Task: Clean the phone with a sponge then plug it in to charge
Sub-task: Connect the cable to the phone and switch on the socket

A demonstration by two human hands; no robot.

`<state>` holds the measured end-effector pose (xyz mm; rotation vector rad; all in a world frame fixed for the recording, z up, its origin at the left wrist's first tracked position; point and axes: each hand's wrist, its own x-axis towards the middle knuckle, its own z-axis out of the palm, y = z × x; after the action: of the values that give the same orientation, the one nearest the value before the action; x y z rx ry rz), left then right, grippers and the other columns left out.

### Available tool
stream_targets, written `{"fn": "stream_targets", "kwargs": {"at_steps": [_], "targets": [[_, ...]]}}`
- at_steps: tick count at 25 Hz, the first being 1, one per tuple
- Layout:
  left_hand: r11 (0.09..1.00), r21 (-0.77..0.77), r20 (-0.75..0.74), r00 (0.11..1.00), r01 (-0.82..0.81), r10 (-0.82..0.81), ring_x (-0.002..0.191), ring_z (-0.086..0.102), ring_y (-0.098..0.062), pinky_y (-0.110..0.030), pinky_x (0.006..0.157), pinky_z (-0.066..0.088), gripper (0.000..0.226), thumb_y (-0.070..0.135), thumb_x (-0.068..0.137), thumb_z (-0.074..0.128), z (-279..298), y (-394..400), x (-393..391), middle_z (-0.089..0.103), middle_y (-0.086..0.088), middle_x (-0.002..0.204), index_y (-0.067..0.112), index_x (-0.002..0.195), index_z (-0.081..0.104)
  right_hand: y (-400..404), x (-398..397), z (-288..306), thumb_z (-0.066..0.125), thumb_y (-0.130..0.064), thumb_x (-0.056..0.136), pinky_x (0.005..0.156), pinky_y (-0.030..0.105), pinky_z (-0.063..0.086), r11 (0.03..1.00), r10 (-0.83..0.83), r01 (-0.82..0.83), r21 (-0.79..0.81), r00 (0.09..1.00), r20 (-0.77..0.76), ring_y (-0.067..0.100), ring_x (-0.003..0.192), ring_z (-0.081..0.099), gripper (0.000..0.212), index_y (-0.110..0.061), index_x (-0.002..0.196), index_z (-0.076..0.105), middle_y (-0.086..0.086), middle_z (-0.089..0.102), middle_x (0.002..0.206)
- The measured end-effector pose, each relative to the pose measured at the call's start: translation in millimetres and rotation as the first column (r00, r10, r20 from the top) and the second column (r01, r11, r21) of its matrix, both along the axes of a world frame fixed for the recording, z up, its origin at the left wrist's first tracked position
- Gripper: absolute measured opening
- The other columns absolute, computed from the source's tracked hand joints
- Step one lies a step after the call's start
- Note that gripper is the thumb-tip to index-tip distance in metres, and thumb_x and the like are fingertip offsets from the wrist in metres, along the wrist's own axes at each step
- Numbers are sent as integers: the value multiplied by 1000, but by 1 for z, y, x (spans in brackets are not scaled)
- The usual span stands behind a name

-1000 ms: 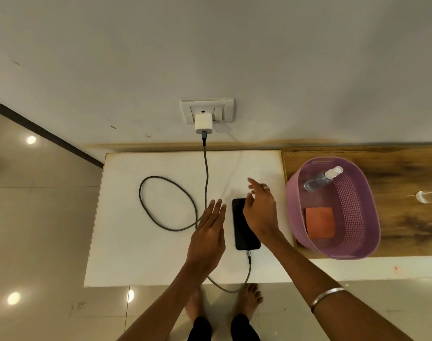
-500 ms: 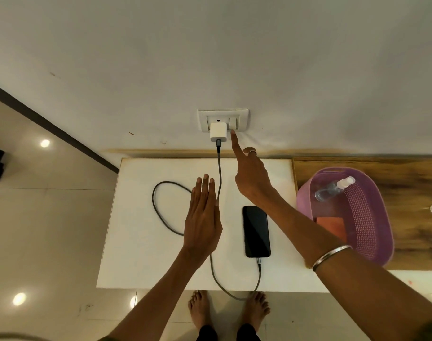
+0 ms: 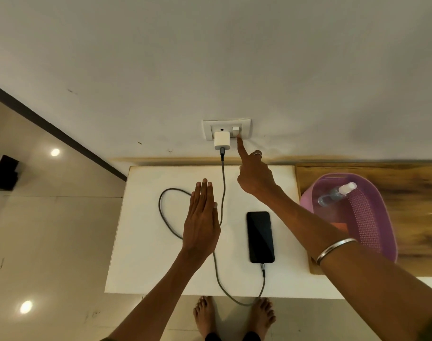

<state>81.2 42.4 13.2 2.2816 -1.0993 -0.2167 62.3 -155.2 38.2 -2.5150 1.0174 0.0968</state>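
A black phone [image 3: 260,237] lies face up on the white table [image 3: 146,254]. A grey cable [image 3: 164,217] is plugged into its near end and loops back to the white charger [image 3: 222,140] in the wall socket plate [image 3: 207,130]. My right hand [image 3: 255,175] reaches to the wall, its straight index fingertip on the switch [image 3: 236,130] beside the charger. My left hand [image 3: 201,222] hovers flat over the cable, left of the phone, holding nothing. The orange sponge [image 3: 340,225] lies in the pink basket [image 3: 372,217], partly hidden by my right forearm.
A clear spray bottle [image 3: 335,194] lies in the basket, which sits on a wooden board [image 3: 406,183] to the right of the table. A clear object shows at the right frame edge. Tiled floor and my bare feet are below the table's front edge.
My right hand left the phone's top end and rose to the wall switch with the index finger out. My left hand moved forward over the cable. The phone stays put.
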Motion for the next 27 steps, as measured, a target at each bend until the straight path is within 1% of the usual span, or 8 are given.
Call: {"fn": "stream_targets", "kwargs": {"at_steps": [3, 5, 7, 14, 18, 21, 24, 27], "targets": [[999, 40, -38, 999, -5, 6, 156, 7, -20, -45, 123, 27, 51, 15, 107, 33, 1, -3, -9, 18, -9, 166, 3, 156, 22, -2, -23, 1, 53, -14, 95, 73, 31, 53, 1000, -20, 20, -1, 999, 49, 27, 99, 61, 78, -26, 154, 4, 21, 40, 138], [998, 58, -29, 1000, 5, -4, 156, 7, -20, -45, 124, 27, 50, 15, 108, 34, 3, -4, -14, 19, -8, 166, 4, 156, 23, 1, -40, -6, 49, -19, 98, 91, 36, 50, 999, -36, 35, 31, 998, 41, 31, 119, 54, 68, -21, 154, 11, 19, 36, 144], [997, 76, -14, 1000, 27, -26, 156, 6, -19, -44, 124, 25, 50, 14, 108, 34, 4, -4, -18, 19, -9, 166, 5, 156, 23, 7, -58, -13, 48, -20, 98, 99, 38, 45, 996, -59, 58, 65, 998, 16, 32, 129, 47, 64, -19, 153, 16, 17, 32, 149], [981, 188, -28, 999, 49, -44, 156, -1, -19, -39, 127, 15, 52, 19, 109, 28, 4, 4, -28, 11, -7, 167, 7, 157, 15, 24, -117, -34, 55, -10, 93, 110, 35, 37, 989, -113, 116, 89, 993, -40, 28, 141, 32, 72, -14, 154, 16, 12, 24, 158], [967, 246, -31, 998, 64, -58, 155, -5, -19, -34, 128, 5, 53, 21, 109, 24, 3, 12, -33, 5, -7, 167, 6, 157, 8, 32, -136, -40, 54, -13, 95, 114, 34, 30, 986, -136, 141, 91, 989, -55, 26, 146, 24, 73, -14, 155, 12, 10, 21, 160], [961, 275, -85, 996, 38, -15, 154, -10, -15, -29, 127, -1, 54, 22, 109, 23, 1, 20, -37, 1, -7, 168, 7, 157, 5, 40, -157, -47, 53, -16, 96, 113, 33, 32, 972, -188, 200, 125, 977, -104, 27, 144, 29, 70, -11, 154, 14, 11, 26, 158], [949, 316, -140, 989, 10, 36, 154, -8, -15, -29, 127, 0, 56, 23, 109, 25, -4, 33, -38, 1, -8, 168, 6, 158, 4, 50, -185, -61, 47, -23, 99, 110, 30, 37, 982, -152, 168, 82, 973, -177, 26, 138, 40, 63, -5, 152, 18, 13, 37, 152], [931, 363, -156, 987, 30, 29, 155, -5, -18, -30, 127, 2, 55, 22, 109, 25, -16, 45, -38, 1, -9, 168, 5, 158, 6, 59, -200, -74, 50, -22, 97, 104, 27, 42, 964, -192, 225, 142, 958, -212, 23, 130, 49, 59, -5, 148, 26, 12, 48, 144]]}}
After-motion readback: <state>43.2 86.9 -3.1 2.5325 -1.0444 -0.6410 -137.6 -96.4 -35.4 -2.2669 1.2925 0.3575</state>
